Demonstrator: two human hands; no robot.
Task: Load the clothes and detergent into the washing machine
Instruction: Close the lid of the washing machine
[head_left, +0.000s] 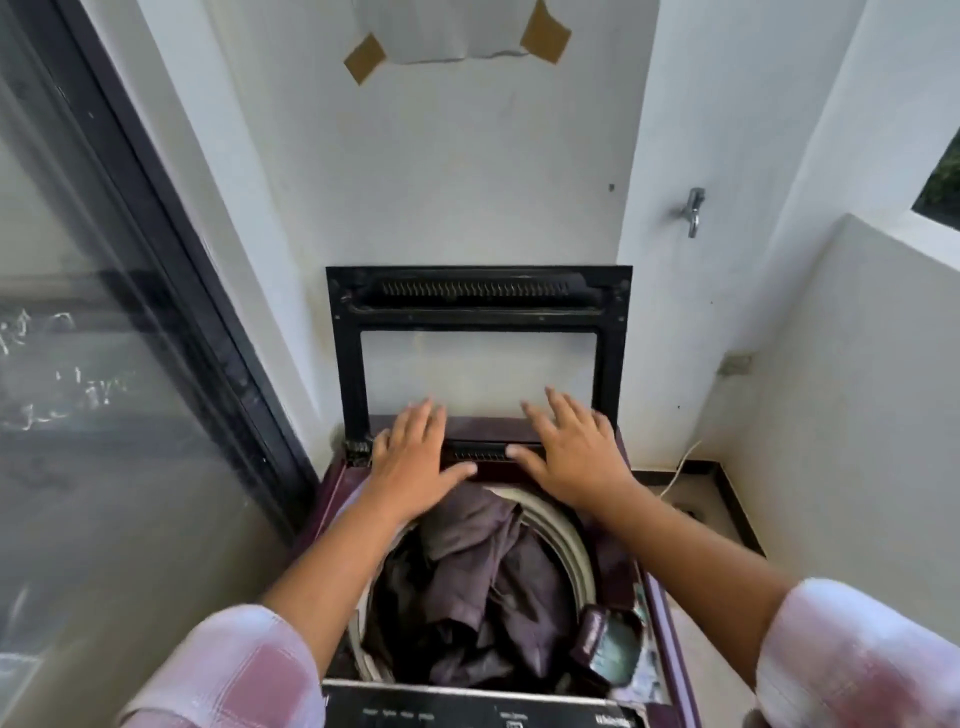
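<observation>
Closest to you are your two pink-and-white checked sleeves, the left sleeve (234, 670) and the right sleeve (857, 654), both cut off by the bottom corners. Right between them is the dark control panel (467, 712) of the washing machine (335, 493); the print on it is too small and too cropped to read.

Both arms reach over the tub to the back. Your left hand (415, 457) and right hand (571, 457) are flat with the fingers spread wide, gripping nothing. They sit over the bottom edge of the raised lid (348, 364), where it meets the back of the machine. The fingertips are blurred, so I honestly can't tell if they're pressing on it or just above it. The hands also cover most of that lower strip of the lid.

The clothes (483, 571), a dark purple-grey bundle, are already in the drum, piled up against the white drum rim (566, 535) at the back. At the front right corner there's a small open compartment (613, 639) with something teal-ish in it, too murky to tell what.

Around it all: a glass door (78, 364) on your left, a tap (693, 210) on the right wall, taped-up paper (452, 31) cut off at the top, and a white cable (680, 467) by the floor.
</observation>
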